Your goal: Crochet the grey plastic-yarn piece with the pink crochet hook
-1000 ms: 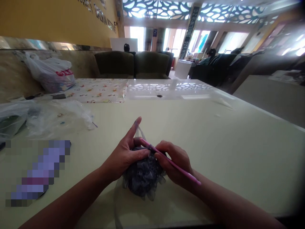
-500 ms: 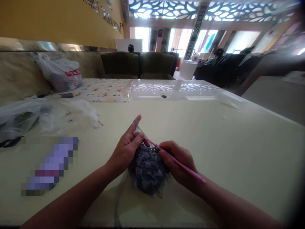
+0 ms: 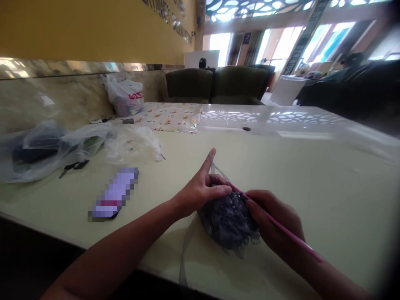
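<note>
Between my two hands hangs a ruffled grey-blue crochet piece (image 3: 229, 223), low over the table. My left hand (image 3: 206, 187) is closed on its upper left edge, the thumb lying along the top. The left index finger points up with a sheer grey ribbon (image 3: 220, 171) looped over it, running down toward the hook. A tail of the same ribbon drops below the piece past the table edge. My right hand (image 3: 275, 216) grips a pink crochet hook (image 3: 290, 235), its tip at the top of the piece and its handle slanting back over the wrist.
A blurred-out phone-like object (image 3: 115, 193) lies on the table (image 3: 343, 200) to the left. Beyond it are scissors (image 3: 75, 166) and crumpled clear plastic bags (image 3: 131, 143). A filled white bag (image 3: 125, 98) stands by the wall. Dark armchairs (image 3: 240, 85) stand behind the table.
The view has swung left, so everything sits further right and scissors now show. My left thumb has stretched along the top of the piece. The hook stays in my right hand.
</note>
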Motion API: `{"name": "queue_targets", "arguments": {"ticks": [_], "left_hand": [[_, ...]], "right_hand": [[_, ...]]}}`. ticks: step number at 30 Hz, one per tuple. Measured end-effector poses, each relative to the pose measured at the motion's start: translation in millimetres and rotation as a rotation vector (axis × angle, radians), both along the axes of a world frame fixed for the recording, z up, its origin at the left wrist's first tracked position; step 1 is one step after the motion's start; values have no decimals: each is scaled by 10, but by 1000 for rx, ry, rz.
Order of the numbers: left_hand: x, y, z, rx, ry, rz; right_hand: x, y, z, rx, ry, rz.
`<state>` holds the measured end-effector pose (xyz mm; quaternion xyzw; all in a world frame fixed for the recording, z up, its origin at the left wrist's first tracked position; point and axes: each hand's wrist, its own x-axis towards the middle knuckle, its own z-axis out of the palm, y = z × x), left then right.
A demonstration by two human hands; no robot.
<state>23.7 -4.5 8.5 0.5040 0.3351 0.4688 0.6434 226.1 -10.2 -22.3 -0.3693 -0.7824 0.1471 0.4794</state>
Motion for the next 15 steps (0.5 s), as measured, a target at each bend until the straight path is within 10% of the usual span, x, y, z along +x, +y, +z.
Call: {"name": "queue_targets", "arguments": {"ticks": [5,10,15], "left_hand": [[-42,8,10,160,192,36],[-233,190,11,560,721,435],[-317,249,30,144,302,294]], "right_hand": [[-9,16,8,30,-52,60],[13,41,12,9,-62,79],[10,60,13,0,-47,82]]}}
